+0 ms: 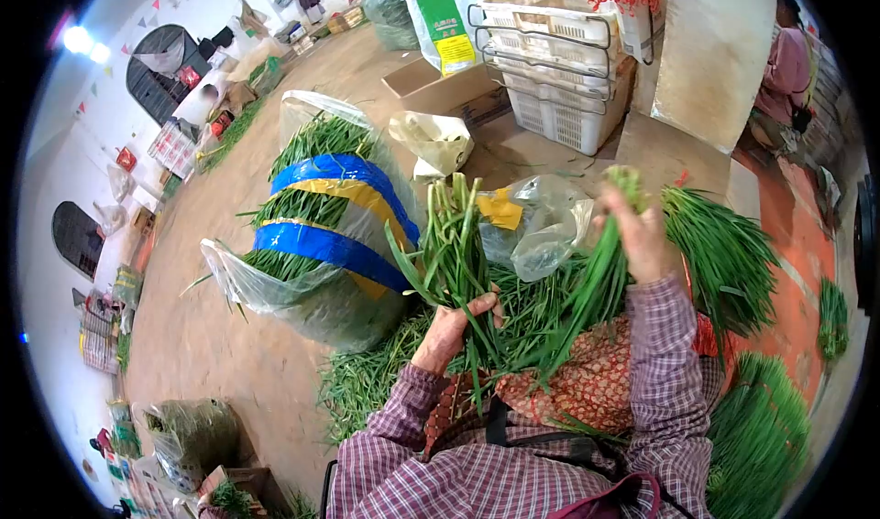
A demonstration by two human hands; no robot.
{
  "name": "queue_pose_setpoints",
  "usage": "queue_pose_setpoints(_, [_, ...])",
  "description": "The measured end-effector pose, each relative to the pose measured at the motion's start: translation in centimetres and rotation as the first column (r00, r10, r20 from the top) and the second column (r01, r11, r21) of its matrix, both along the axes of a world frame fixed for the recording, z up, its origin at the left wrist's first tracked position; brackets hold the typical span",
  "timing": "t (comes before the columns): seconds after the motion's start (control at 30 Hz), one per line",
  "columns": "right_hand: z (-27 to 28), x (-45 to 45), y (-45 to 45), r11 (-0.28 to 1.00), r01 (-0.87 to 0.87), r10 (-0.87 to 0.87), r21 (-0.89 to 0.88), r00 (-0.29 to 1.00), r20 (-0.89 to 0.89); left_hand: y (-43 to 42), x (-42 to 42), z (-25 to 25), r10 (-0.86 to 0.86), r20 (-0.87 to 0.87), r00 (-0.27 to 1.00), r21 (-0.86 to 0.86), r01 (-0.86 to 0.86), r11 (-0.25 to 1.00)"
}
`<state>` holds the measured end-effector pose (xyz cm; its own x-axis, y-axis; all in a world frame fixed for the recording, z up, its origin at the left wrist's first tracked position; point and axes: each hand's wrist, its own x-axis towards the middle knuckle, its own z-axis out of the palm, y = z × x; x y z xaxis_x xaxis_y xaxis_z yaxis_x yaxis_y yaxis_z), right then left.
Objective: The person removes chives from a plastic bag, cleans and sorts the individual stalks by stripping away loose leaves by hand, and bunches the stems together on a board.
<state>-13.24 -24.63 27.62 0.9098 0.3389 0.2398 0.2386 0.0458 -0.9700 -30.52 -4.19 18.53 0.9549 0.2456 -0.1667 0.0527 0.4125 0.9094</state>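
Note:
My left hand (449, 331) is wrapped round a bunch of long green chives (451, 253), held upright with the cut stem ends at the top. Raised higher on the right, my right hand (639, 235) grips another bunch of chives (598, 285) near its pale stem ends, its leaves hanging down. Beneath both hands lies a loose heap of chives (385, 382), partly over my red patterned apron (587, 382). Beside my right forearm is a neat bundle of chives (720, 253) with a red tie at its top.
A large clear bag with blue and yellow bands (335, 235) bulges with greens at left. Stacked white crates (559, 70) and a cardboard box (458, 93) stand ahead. More bundled chives (756, 427) lie at my right. A person in pink (784, 70) sits at far right.

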Motion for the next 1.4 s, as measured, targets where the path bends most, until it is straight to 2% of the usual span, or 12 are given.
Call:
queue_pose_setpoints(0.1, [-0.1,-0.9,3.2,0.990,-0.140,0.140,-0.021,0.990,0.016,-1.2,0.4,0.2,-0.011,-0.042,0.999,0.033,0.013,0.999])
queue_pose_setpoints(0.17, [-0.4,-1.0,4.9,0.956,-0.226,0.240,-0.189,0.969,0.055,-1.9,0.5,0.0,-0.018,-0.046,0.999,0.076,0.021,0.997])
queue_pose_setpoints(0.3, [-0.4,-1.5,6.4,0.969,-0.162,0.204,-0.186,0.949,0.239,-2.3,0.2,0.4,-0.044,0.003,0.999,0.143,0.043,0.989])
queue_pose_setpoints(0.53, [-2.8,-0.9,3.3,0.998,-0.055,0.056,-0.014,0.995,0.089,0.1,0.6,-1.0,0.004,0.014,1.000,-0.230,0.000,0.973])
queue_pose_setpoints(0.63, [-2.2,0.7,0.0,0.979,0.123,-0.144,-0.163,0.982,-0.124,1.5,0.8,-2.4,0.085,-0.049,0.995,-0.313,-0.096,0.945])
queue_pose_setpoints(0.73, [-2.4,4.0,-3.9,0.940,0.339,-0.333,0.030,0.934,-0.130,3.0,0.1,-2.3,0.145,-0.068,0.987,-0.287,-0.159,0.945])
queue_pose_setpoints(0.87, [-0.3,3.6,-5.6,0.934,0.314,-0.327,0.172,0.944,0.051,4.9,-0.5,-3.1,0.162,-0.010,0.987,-0.131,-0.162,0.978])
queue_pose_setpoints(0.9, [0.2,3.1,-5.1,0.965,0.222,-0.237,0.137,0.965,0.108,4.5,-0.4,-2.8,0.195,-0.030,0.980,-0.037,-0.196,0.980])
queue_pose_setpoints(1.0, [0.7,0.7,-1.6,1.000,0.003,-0.001,-0.007,0.966,0.260,3.6,-0.1,-2.8,0.053,0.038,0.998,-0.086,-0.050,0.995])
queue_pose_setpoints(1.13, [-0.4,-1.4,3.4,0.970,-0.240,0.240,0.036,0.971,0.007,1.6,0.0,-1.8,0.022,-0.034,0.999,-0.079,-0.025,0.997])
queue_pose_setpoints(1.3, [-1.1,-2.0,5.3,0.955,-0.298,0.297,0.016,0.954,0.046,-0.1,0.2,-1.5,0.013,-0.055,0.998,-0.085,-0.017,0.996])
queue_pose_setpoints(1.4, [-1.8,-2.0,5.0,0.987,-0.161,0.162,-0.027,0.985,0.063,0.1,0.5,-2.7,-0.190,0.135,0.972,-0.471,0.232,0.851])
